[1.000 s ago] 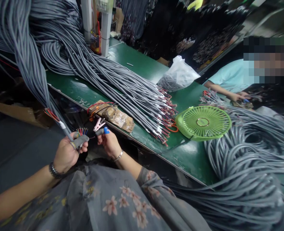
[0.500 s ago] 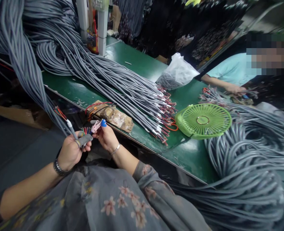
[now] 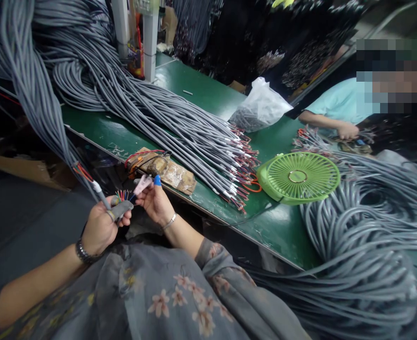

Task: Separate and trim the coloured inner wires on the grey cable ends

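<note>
My left hand (image 3: 100, 227) is closed around the end of a grey cable (image 3: 103, 198). Grey wrapping covers its thumb (image 3: 122, 207). Thin coloured wires (image 3: 124, 193) fan out above that thumb, their tips bare. Just to the right, my right hand (image 3: 156, 206) grips a small pale pink clip-like tool (image 3: 143, 184); a blue cover (image 3: 157, 180) sits on one of its digits. A blue wire runs from the fan towards the tool. Whether the tool's jaws are closed on that wire is too small to tell.
Many grey cables (image 3: 152, 118) with stripped ends lie across the green table (image 3: 265, 231). A wooden block (image 3: 180, 178), a green fan (image 3: 297, 175) and a white plastic bag (image 3: 261, 106) are on it. Coiled cables (image 3: 364, 245) fill the right. A co-worker's hand (image 3: 348, 131) handles wires opposite.
My left hand has shifted slightly left and down with the cable. The pink tool has turned a little, and the gap between my hands is slightly wider. The co-worker's hand has moved slightly.
</note>
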`<state>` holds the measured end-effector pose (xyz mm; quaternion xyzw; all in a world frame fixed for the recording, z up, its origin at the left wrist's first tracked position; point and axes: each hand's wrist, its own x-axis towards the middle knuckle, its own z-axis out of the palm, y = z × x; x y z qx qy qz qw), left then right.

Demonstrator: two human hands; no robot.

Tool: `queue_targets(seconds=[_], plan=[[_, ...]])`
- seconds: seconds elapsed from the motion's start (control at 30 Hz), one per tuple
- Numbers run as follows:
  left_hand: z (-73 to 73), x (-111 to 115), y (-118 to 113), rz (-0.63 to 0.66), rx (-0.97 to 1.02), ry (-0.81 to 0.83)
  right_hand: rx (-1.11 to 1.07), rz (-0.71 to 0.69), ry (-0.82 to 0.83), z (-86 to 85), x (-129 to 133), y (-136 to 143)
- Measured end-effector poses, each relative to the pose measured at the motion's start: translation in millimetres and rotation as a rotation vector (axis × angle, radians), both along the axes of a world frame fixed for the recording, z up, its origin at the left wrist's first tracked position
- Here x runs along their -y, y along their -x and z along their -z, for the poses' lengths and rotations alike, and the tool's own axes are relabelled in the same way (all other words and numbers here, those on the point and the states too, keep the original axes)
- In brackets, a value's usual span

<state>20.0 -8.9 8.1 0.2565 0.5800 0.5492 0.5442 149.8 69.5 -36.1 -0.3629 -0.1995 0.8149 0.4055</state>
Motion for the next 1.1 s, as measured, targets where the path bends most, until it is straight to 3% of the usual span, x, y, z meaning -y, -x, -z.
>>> queue_targets(seconds=[0.13,0.23,0.43,0.57,0.73,0.9,1.1], plan=[[1.4,6,5,0.006,-0.059,-0.061,0.010,-0.056,-0.033,-4.8,-1,-3],[3.7,5,7,-0.026,-0.100,-0.087,0.033,-0.019,-0.107,-4.1,0,-3],[15.9,-4,10,-0.152,-0.257,-0.189,0.145,0.058,-0.250,10.1,4,-4],[22.7,-12,11,-0.139,-0.418,-0.290,0.229,0.089,-0.354,18.9,3,-5],[29.2,-18,12,-0.112,-0.548,-0.359,0.042,0.007,-0.164,16.4,-2,0],[34.7,-15,14,-0.092,-0.668,-0.368,-0.023,0.076,-0.050,13.1,-2,6],[26.1,-8,14,-0.028,-0.693,-0.321,-0.030,0.074,-0.018,7.5,3,7]])
